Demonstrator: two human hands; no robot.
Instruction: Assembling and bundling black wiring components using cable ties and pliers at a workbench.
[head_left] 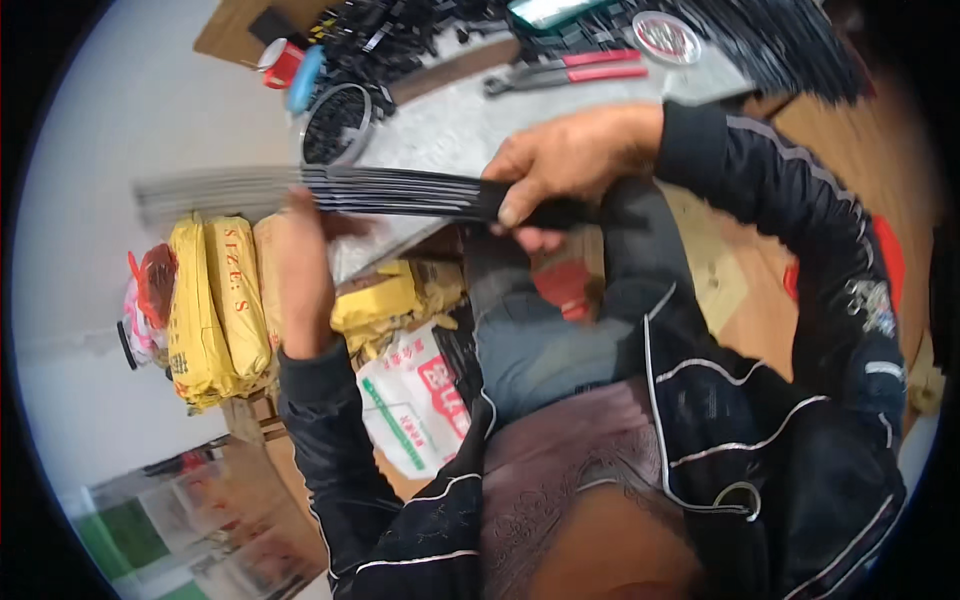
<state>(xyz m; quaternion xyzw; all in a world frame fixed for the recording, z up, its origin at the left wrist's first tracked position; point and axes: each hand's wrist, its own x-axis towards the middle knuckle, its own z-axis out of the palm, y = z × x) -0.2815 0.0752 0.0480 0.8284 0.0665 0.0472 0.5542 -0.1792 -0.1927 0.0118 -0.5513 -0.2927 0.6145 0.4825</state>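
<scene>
A bundle of long thin dark strips [400, 192] stretches across in front of me, over the table's near edge, and its left end is smeared by motion. My right hand [570, 165] is closed round the bundle's right end, thumb on top and fingertips showing below. Raised against the middle of the bundle is my left hand [308, 275]. Its fingers are blurred and partly behind the strips, so whether they grip is not visible.
On the grey table [440, 125] lie red-handled pliers [570, 72], a round tin [666, 38], a transparent round container [337, 122] of black pieces, heaped small black parts [385, 45] and more long dark strips [790, 45]. Yellow sacks [235, 300] stand at left; a white printed bag [415, 400] lies below.
</scene>
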